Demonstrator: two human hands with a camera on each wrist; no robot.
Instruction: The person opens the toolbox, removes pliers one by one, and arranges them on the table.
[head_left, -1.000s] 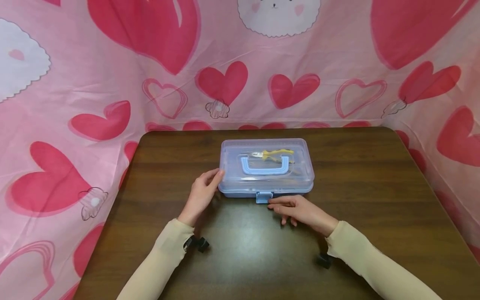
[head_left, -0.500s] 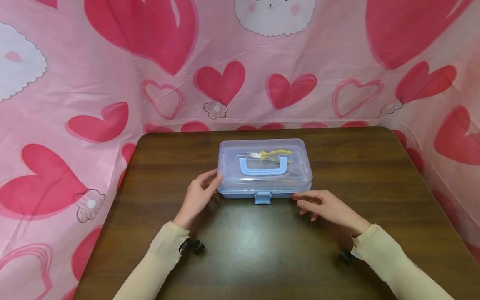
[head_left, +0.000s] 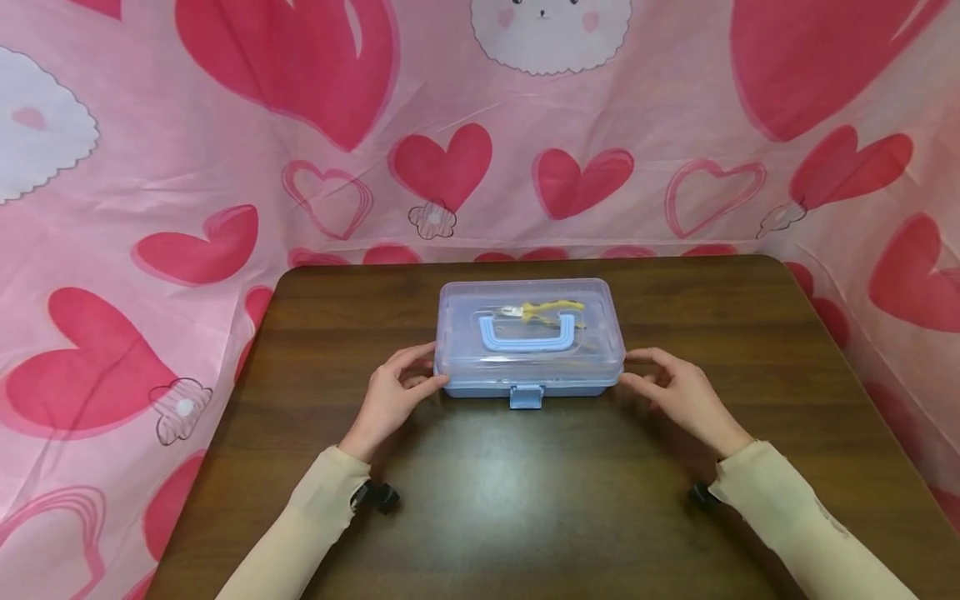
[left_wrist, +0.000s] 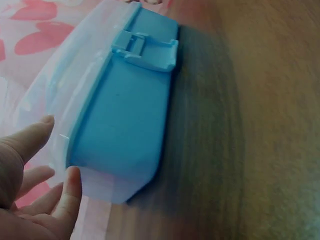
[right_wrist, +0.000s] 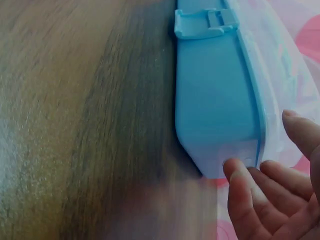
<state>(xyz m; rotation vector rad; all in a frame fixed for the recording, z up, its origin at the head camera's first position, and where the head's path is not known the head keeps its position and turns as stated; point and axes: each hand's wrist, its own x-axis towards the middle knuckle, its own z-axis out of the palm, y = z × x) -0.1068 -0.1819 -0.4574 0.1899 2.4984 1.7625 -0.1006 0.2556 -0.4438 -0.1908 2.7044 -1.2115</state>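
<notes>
A plastic toolbox (head_left: pixel 472 367) with a clear lid and blue base sits on the table, lid down. Its pale blue handle (head_left: pixel 528 343) lies on top, and yellow-handled pliers (head_left: pixel 555 307) show through the lid. At the front, the blue latch (left_wrist: pixel 152 52) sticks outward, unfastened. My left hand (head_left: pixel 386 396) touches the box's left end, thumb by the front corner and fingers loosely extended. At the right end, my right hand (head_left: pixel 678 396) mirrors it, fingertips close against the side; the right wrist view shows its fingers (right_wrist: pixel 241 195) slightly bent by the lid seam.
A dark wooden table (head_left: pixel 487 517) with rounded far corners bears the box near its back middle. Pink cloth (head_left: pixel 337 83) printed with hearts hangs behind and on both sides. A small black device (head_left: pixel 386 498) sits at each wrist.
My right hand has moved rightward from the front latch, along the box's front, to its right end. The left thumb has slid lower at the left end. The box has stayed put.
</notes>
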